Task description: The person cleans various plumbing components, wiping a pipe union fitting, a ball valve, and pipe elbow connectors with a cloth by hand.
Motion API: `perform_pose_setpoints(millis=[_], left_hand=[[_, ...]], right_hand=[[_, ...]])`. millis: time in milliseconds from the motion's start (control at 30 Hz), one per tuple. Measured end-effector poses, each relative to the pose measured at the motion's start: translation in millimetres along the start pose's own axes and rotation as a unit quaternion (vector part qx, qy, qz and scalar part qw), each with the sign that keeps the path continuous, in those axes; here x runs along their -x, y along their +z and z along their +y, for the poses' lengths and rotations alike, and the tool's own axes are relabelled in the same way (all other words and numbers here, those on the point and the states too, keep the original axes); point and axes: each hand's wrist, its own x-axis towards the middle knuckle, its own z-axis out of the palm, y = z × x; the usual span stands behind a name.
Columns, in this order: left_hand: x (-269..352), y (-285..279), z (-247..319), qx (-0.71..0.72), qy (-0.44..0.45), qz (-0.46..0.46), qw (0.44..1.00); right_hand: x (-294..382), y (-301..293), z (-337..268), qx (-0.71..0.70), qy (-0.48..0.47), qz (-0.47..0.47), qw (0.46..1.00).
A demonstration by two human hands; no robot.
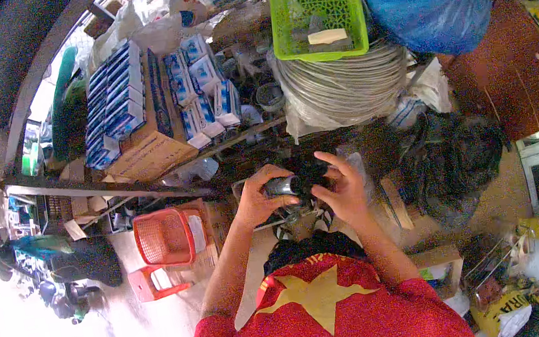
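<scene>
Both hands are raised in front of the chest, close together. My left hand (pixel 264 195) is closed around a silvery, rounded metal part (pixel 280 187), thumb below and fingers above. Just to its right, my right hand (pixel 337 179) has its fingers curved and spread beside a dark object (pixel 309 176) that adjoins the metal part. The dark object blends into the shadow behind it, so its shape and whether the right fingers touch it cannot be told.
Ahead, a green plastic basket (pixel 278 22) sits on a coil of grey tubing (pixel 346 90). Blue-and-white boxes (pixel 117 97) stand in a cardboard box (pixel 151 156) at the left. A blue plastic bag (pixel 434 16) is at the upper right. A red basket (pixel 163 238) stands left of the arms.
</scene>
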Motion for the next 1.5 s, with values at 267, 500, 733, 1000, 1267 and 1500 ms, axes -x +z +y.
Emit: perform_pose_setpoints(millis=[267, 500, 733, 1000, 1267, 1500], left_hand=[[29, -12, -9, 0.026, -0.043, 0.049, 0.998], [91, -33, 29, -0.066, -0.03, -0.019, 0.997], [186, -93, 24, 0.075, 0.003, 0.101, 0.992], [311, -159, 32, 0.148, -0.105, 0.098, 0.979], [383, -182, 31, 0.139, -0.122, 0.146, 0.972], [401, -166, 44, 0.114, -0.175, 0.198, 0.958]], right_hand=[[14, 18, -14, 0.132, -0.039, -0.147, 0.98], [55, 76, -11, 0.207, -0.004, -0.26, 0.943], [109, 183, 27, 0.043, 0.008, -0.136, 0.99], [180, 258, 40, -0.11, 0.175, -0.183, 0.961], [234, 311, 55, 0.26, -0.106, -0.25, 0.927], [252, 309, 56, 0.536, -0.253, -0.273, 0.758]])
